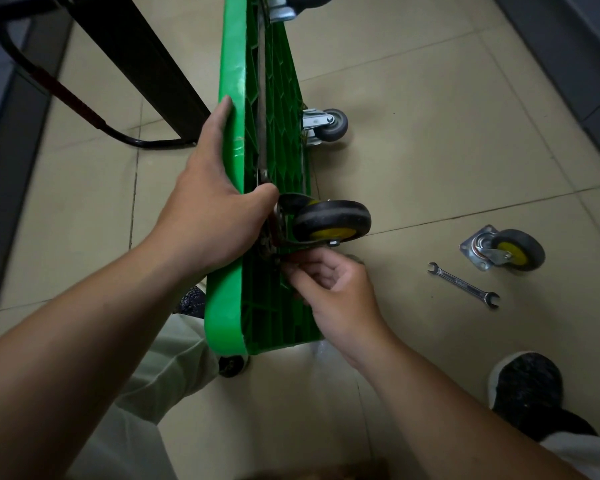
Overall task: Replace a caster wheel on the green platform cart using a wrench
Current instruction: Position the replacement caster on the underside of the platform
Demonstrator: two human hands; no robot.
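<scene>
Head: L grip (pixel 208 216) clamps cart (pixel 229 81); R grip (pixel 329 285) at caster (pixel 329 220), can't tell hold.

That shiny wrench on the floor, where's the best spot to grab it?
Probably the thin middle of the wrench, coming down from above. It lies flat on the floor with a forked end each way; the straight handle between them is narrow, easy to pinch across.
</scene>
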